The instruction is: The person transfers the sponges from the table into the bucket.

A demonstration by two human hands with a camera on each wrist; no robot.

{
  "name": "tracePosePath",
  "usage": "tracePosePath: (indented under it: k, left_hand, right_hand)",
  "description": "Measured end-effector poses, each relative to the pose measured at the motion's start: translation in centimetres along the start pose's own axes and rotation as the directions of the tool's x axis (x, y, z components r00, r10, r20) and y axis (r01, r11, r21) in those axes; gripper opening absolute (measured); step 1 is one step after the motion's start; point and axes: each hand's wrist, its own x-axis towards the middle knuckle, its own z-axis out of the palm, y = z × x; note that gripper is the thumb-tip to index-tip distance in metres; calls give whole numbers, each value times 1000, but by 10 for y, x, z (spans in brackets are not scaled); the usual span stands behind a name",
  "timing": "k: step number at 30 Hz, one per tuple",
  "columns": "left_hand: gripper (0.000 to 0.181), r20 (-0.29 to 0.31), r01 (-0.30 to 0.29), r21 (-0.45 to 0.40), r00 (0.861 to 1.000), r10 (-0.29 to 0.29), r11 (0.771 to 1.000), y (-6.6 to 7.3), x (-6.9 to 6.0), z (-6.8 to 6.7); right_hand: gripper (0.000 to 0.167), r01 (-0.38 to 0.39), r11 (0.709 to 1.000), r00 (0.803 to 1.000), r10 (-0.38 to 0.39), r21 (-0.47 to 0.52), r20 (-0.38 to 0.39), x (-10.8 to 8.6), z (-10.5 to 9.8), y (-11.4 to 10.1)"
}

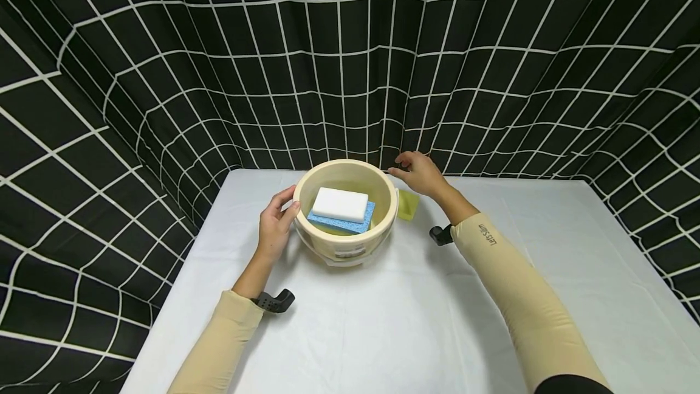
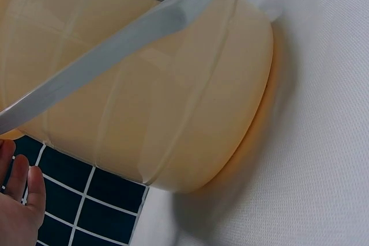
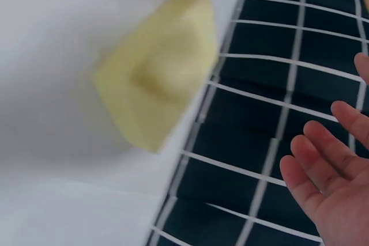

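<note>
A cream bucket (image 1: 328,244) stands on the table, its pale handle (image 2: 109,53) hanging down across the front. Inside it a white block (image 1: 340,205), like a sponge, lies on a flat blue sponge (image 1: 350,225). My left hand (image 1: 276,224) touches the bucket's left rim with thumb and fingertips; the left wrist view shows its fingers fairly straight. My right hand (image 1: 421,174) is raised beyond the bucket's right side, fingers loosely bent and holding nothing. Below it a flat yellow piece (image 3: 173,73) with a dent lies on the table; its kind is unclear.
A white cloth covers the table (image 1: 350,333). Black curtains (image 1: 355,65) with a white grid stand behind it and along both sides. Each wrist carries a black camera strap.
</note>
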Motion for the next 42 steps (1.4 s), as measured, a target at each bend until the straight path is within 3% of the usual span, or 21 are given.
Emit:
tracePosePath:
  k: [9, 19, 29, 42]
  left_hand:
    - [39, 3, -3, 1, 1000, 3, 1000, -2, 0, -1]
    - [40, 3, -1, -8, 1000, 1, 1000, -1, 0, -1]
    - [39, -2, 1, -8, 1000, -1, 1000, -3, 0, -1]
    - [40, 1, 0, -34, 1000, 0, 999, -2, 0, -2]
  right_hand:
    - [41, -37, 998, 998, 39, -51, 51, 2, 34, 27]
    - [62, -40, 988, 992, 58, -151, 112, 1, 59, 44]
    - [62, -15, 980, 992, 39, -198, 118, -1, 68, 46]
    - [56, -51, 986, 990, 71, -158, 124, 4, 75, 51]
